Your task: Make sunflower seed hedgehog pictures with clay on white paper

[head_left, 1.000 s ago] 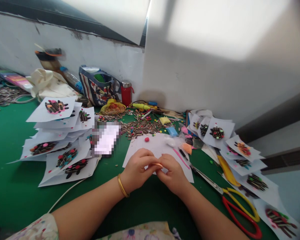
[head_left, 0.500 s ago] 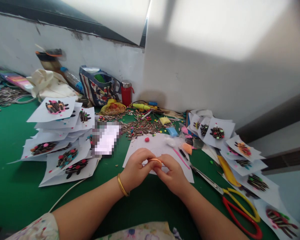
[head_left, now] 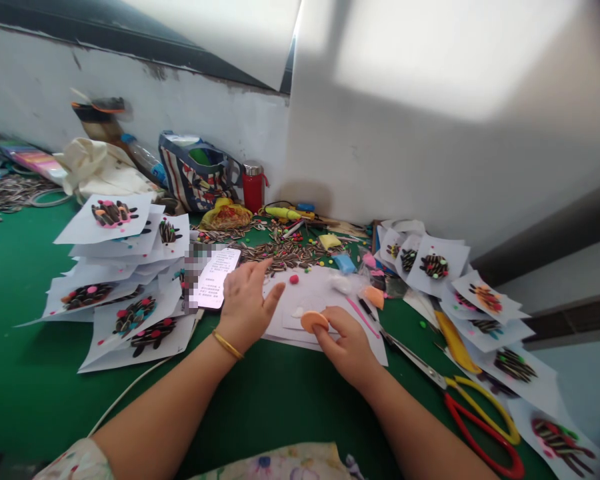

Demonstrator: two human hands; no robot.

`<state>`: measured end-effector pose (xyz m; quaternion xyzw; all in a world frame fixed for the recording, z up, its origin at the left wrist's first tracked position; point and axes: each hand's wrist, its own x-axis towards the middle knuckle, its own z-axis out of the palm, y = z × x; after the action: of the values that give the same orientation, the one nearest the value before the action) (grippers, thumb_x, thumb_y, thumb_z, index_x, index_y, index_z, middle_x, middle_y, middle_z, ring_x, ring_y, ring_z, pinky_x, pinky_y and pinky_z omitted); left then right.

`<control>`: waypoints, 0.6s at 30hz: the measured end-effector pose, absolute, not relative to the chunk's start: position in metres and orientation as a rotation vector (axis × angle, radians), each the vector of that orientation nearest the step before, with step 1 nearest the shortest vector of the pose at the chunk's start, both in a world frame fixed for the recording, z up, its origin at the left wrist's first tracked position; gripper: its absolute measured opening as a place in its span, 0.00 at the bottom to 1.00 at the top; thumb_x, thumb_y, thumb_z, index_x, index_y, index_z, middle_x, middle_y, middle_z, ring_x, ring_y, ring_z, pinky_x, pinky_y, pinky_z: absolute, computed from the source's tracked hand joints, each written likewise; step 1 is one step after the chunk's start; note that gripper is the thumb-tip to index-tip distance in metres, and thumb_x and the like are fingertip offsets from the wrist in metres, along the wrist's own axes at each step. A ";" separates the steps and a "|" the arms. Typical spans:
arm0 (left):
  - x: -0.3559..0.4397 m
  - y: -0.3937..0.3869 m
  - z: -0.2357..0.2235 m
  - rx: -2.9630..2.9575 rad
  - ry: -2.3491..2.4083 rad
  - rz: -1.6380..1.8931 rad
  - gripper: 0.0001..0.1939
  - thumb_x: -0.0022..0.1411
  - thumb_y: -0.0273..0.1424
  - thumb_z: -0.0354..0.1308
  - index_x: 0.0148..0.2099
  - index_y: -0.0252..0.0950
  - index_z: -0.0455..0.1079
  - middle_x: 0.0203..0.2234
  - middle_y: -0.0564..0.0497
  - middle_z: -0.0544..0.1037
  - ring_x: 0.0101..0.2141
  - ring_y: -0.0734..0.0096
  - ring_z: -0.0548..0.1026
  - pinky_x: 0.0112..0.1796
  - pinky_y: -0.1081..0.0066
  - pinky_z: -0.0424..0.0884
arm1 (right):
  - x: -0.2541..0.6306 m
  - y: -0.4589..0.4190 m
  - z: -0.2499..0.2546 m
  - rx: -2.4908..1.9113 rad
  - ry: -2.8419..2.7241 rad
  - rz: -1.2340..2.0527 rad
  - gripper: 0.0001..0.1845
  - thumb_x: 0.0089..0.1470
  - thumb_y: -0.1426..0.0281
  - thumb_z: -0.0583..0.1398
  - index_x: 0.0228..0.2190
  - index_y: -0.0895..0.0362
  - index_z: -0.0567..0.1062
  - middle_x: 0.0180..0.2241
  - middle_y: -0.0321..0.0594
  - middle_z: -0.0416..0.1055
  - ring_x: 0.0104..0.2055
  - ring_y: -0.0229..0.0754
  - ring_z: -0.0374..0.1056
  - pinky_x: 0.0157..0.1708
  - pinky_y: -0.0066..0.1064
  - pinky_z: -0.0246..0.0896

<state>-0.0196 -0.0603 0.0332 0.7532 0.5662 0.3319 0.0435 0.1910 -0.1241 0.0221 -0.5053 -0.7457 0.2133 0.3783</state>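
Observation:
Between the thumb and fingers of my right hand (head_left: 347,343) is a flat orange disc of what looks like modelling clay (head_left: 314,321). It is held above the white paper (head_left: 280,323). My left hand (head_left: 250,300) is empty with its fingers apart, over the left edge of the paper and beside the lit phone (head_left: 215,280), touching or nearly touching it; I cannot tell which. A small red clay ball (head_left: 294,279) lies on the paper beyond my hands. A pink strip (head_left: 363,317) lies toward the paper's right side.
Scissors with red and yellow handles (head_left: 480,413) lie at the right. Stacked cards with sunflower-seed pictures stand left (head_left: 103,233) and right (head_left: 490,327). Loose sunflower seeds (head_left: 280,253), blue clay (head_left: 345,263) and a red flask (head_left: 253,188) are farther back. A cable (head_left: 135,383) runs from the phone.
My left hand has let go of the orange disc and moved left toward the phone, its fingers spreading. The disc stays in my right hand, now flat and fully visible. The phone screen shows text.

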 end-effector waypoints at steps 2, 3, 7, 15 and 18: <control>-0.026 -0.052 0.032 2.275 1.806 0.968 0.30 0.67 0.48 0.46 0.63 0.35 0.61 0.47 0.39 0.69 0.49 0.51 0.65 0.52 0.51 0.60 | 0.191 -0.124 0.021 -1.295 -1.907 0.547 0.09 0.61 0.70 0.55 0.32 0.55 0.74 0.31 0.39 0.71 0.35 0.42 0.65 0.36 0.34 0.58; -0.029 -0.048 0.031 2.265 1.832 0.944 0.30 0.66 0.48 0.46 0.63 0.36 0.61 0.47 0.39 0.69 0.49 0.51 0.65 0.52 0.51 0.60 | 0.191 -0.124 0.020 -1.295 -1.907 0.547 0.09 0.61 0.70 0.55 0.32 0.55 0.74 0.31 0.39 0.71 0.36 0.42 0.65 0.36 0.34 0.59; -0.035 -0.039 0.026 2.267 1.871 0.868 0.31 0.66 0.49 0.47 0.62 0.35 0.62 0.46 0.39 0.69 0.48 0.49 0.65 0.50 0.51 0.62 | 0.191 -0.124 0.020 -1.292 -1.915 0.546 0.09 0.61 0.70 0.55 0.32 0.55 0.75 0.31 0.40 0.71 0.36 0.43 0.65 0.37 0.34 0.59; -0.032 -0.031 0.021 2.326 1.897 0.822 0.31 0.65 0.49 0.47 0.62 0.34 0.63 0.44 0.40 0.70 0.46 0.50 0.66 0.49 0.53 0.62 | 0.190 -0.124 0.019 -1.311 -1.934 0.556 0.10 0.61 0.69 0.54 0.31 0.56 0.74 0.30 0.39 0.70 0.35 0.42 0.65 0.36 0.34 0.58; -0.031 -0.030 0.021 2.347 1.907 0.830 0.31 0.66 0.50 0.47 0.61 0.34 0.63 0.44 0.40 0.70 0.46 0.50 0.65 0.49 0.53 0.62 | 0.189 -0.124 0.018 -1.291 -1.936 0.549 0.09 0.61 0.70 0.55 0.32 0.56 0.75 0.31 0.40 0.71 0.35 0.42 0.65 0.37 0.34 0.59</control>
<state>-0.0313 -0.0298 0.0211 0.7484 0.6081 0.2646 0.0029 0.1894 -0.1240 0.0177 -0.5024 -0.7535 0.2134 0.3665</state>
